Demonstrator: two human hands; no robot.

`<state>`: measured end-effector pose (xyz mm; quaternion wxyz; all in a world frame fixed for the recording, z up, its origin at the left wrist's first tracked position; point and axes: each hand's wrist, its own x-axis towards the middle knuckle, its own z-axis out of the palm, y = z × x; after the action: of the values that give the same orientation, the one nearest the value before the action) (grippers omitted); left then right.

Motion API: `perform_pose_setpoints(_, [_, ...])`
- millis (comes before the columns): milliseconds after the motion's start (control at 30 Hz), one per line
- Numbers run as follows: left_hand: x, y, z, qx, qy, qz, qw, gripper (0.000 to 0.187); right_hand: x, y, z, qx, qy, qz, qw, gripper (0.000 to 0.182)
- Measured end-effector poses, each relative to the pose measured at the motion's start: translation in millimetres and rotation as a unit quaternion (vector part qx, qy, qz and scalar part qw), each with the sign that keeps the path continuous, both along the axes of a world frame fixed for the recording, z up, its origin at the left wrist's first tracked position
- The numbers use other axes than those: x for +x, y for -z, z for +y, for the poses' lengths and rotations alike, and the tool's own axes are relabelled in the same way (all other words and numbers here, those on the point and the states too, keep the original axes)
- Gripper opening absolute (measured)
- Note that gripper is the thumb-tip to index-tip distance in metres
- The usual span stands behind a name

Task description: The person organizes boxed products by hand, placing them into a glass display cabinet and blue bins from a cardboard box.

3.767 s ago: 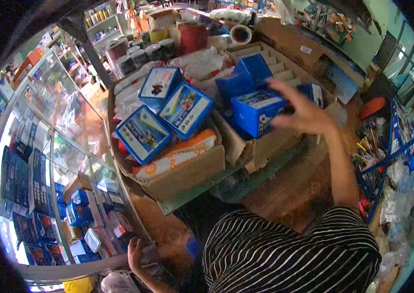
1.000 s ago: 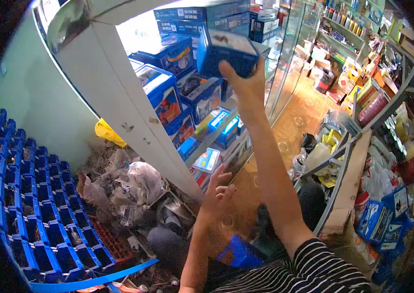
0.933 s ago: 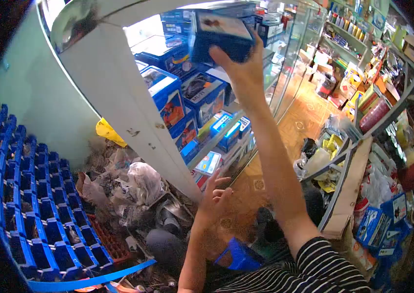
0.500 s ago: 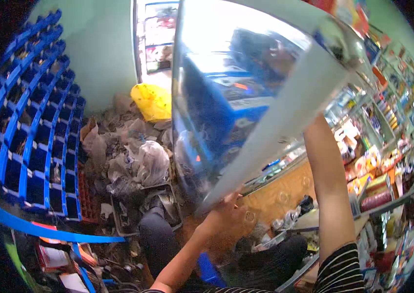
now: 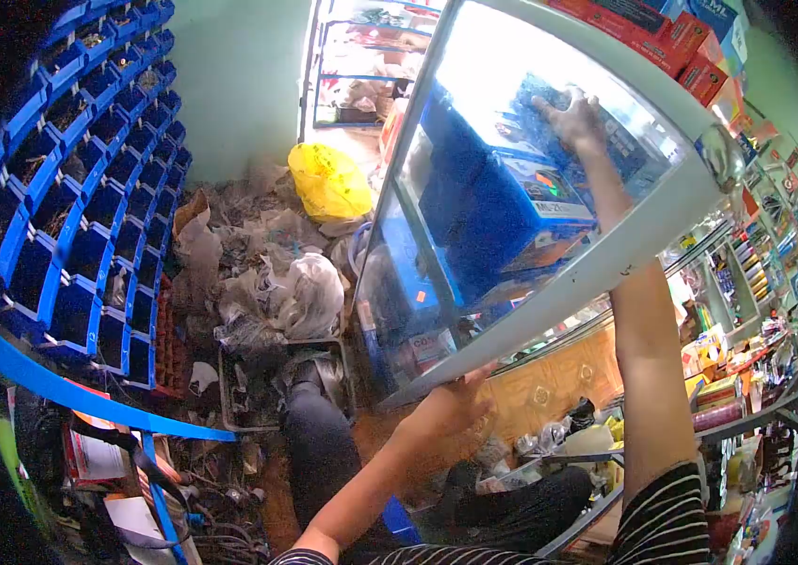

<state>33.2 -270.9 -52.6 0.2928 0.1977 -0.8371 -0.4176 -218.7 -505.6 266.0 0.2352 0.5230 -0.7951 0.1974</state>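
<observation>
A glass display case [image 5: 569, 282] with a pale frame leans across the middle of my view. Through its glass I see blue boxes [image 5: 474, 198] with printed labels. My right hand [image 5: 573, 122] reaches in behind the frame and shows through the glass, fingers spread against the upper blue boxes. At the lower edge of the frame is my left hand [image 5: 446, 410], its fingers curled at that edge and partly hidden.
Blue bins [image 5: 79, 226] line the left wall. Crumpled plastic bags [image 5: 276, 292] and a yellow bag [image 5: 328, 184] lie on the floor beyond my leg. Red boxes [image 5: 653, 38] stand on top at the right. Shelves of small goods [image 5: 738, 282] fill the right side.
My view has shifted, and the case sits further right and sharper. My right hand now shows through the glass at the blue boxes; my left hand stays at the lower edge.
</observation>
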Motion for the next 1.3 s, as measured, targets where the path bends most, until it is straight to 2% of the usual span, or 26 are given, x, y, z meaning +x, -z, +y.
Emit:
perform_pose_setpoints(100, [10.7, -20.1, -0.2, 0.034, 0.006, 0.021, 0.999, 0.064, -13.0, 18.6, -1.0, -0.137, -0.002, -0.019, 0.990, 0.097])
perform_pose_setpoints(133, [16.9, -30.1, 1.4, 0.048, 0.013, 0.027, 0.998, 0.063, -2.3, 15.2, 21.0, -0.160, -0.003, -0.027, 0.987, 0.083])
perform_pose_setpoints(167, [22.9, -39.1, 3.6, -0.018, 0.017, 0.012, 1.000, 0.061, -7.4, 24.0, 46.6, -0.220, -0.119, -0.120, 0.961, 0.074])
perform_pose_setpoints(200, [19.2, -39.4, 1.8, -0.027, 0.029, 0.010, 0.999, 0.060, 3.6, 29.2, 87.6, -0.275, -0.148, -0.178, 0.933, 0.063])
perform_pose_setpoints(267, [18.1, -31.7, -1.7, -0.008, 0.036, 0.014, 0.999, 0.058, 59.0, 45.1, 184.9, -0.364, -0.123, -0.299, 0.873, 0.042])
perform_pose_setpoints(333, [17.0, -24.7, -4.1, 0.020, 0.042, 0.017, 0.999, 0.055, 99.6, 100.1, 266.1, -0.418, -0.070, -0.391, 0.817, 0.026])
perform_pose_setpoints(367, [15.8, -20.3, -2.5, 0.036, 0.049, 0.017, 0.998, 0.054, 119.6, 145.4, 303.5, -0.434, -0.059, -0.370, 0.819, 0.039])
perform_pose_setpoints(433, [7.9, -14.2, -3.3, 0.076, 0.078, 0.018, 0.994, 0.052, 191.9, 192.3, 375.3, -0.364, 0.007, -0.477, 0.800, 0.024])
perform_pose_setpoints(467, [3.5, -12.4, -2.2, 0.099, 0.088, 0.017, 0.991, 0.051, 202.0, 196.1, 420.0, -0.242, -0.014, -0.406, 0.881, 0.020])
perform_pose_setpoints(533, [-10.5, -13.0, 2.2, 0.177, 0.100, 0.001, 0.979, 0.048, 223.3, 175.5, 498.7, -0.235, -0.019, -0.396, 0.887, 0.014])
perform_pose_setpoints(567, [-13.2, -14.0, 8.8, 0.269, 0.068, -0.043, 0.960, 0.048, 233.1, 160.4, 532.3, -0.223, -0.043, -0.397, 0.889, 0.011])
perform_pose_setpoints(633, [-15.0, 2.6, 7.6, 0.221, 0.115, 0.002, 0.968, 0.047, 236.9, 124.9, 613.5, -0.225, -0.010, -0.268, 0.937, 0.016])
perform_pose_setpoints(667, [-14.8, 11.5, -0.8, 0.198, 0.125, 0.036, 0.971, 0.047, 235.4, 127.5, 646.4, -0.283, 0.066, -0.136, 0.947, 0.020])
perform_pose_setpoints(733, [-19.0, 18.2, -3.7, 0.190, 0.125, -0.011, 0.974, 0.047, 228.9, 86.0, 712.5, -0.406, 0.253, -0.104, 0.872, 0.027])
perform_pose_setpoints(767, [-22.5, 23.1, -5.3, 0.185, 0.124, -0.031, 0.974, 0.047, 216.1, 70.1, 750.6, -0.374, 0.360, -0.077, 0.851, 0.037])
perform_pose_setpoints(833, [-27.8, 42.1, -12.7, 0.179, 0.141, -0.077, 0.971, 0.047, 183.5, 66.4, 823.1, -0.245, 0.442, 0.000, 0.863, 0.050])
perform_pose_setpoints(933, [-24.9, 45.3, -5.4, 0.183, 0.153, -0.087, 0.967, 0.047, 148.8, 121.4, 904.8, -0.059, 0.564, 0.032, 0.823, 0.062])
perform_pose_setpoints(1033, [-17.8, 49.7, 3.2, 0.169, 0.144, -0.073, 0.972, 0.045, 136.6, 147.2, 925.3, -0.121, 0.509, -0.085, 0.848, 0.071])
perform_pose_setpoints(1100, [-14.1, 58.7, -5.2, 0.155, 0.148, -0.092, 0.972, 0.045, 149.5, 136.2, 917.1, -0.197, 0.510, -0.194, 0.814, 0.075])
perform_pose_setpoints(1167, [-8.4, 52.1, -4.6, 0.136, 0.131, -0.094, 0.978, 0.044, 177.6, 113.4, 901.7, -0.192, 0.566, -0.118, 0.793, 0.079])
perform_pose_setpoints(1233, [-3.9, 57.5, -7.5, 0.132, 0.112, -0.089, 0.981, 0.044, 200.9, 93.9, 885.7, -0.256, 0.530, 0.003, 0.809, 0.081])
perform_pose_setpoints(1300, [-6.0, 41.0, -1.4, 0.133, 0.121, -0.092, 0.979, 0.042, 213.8, 61.4, 852.4, -0.307, 0.461, -0.007, 0.832, 0.085])
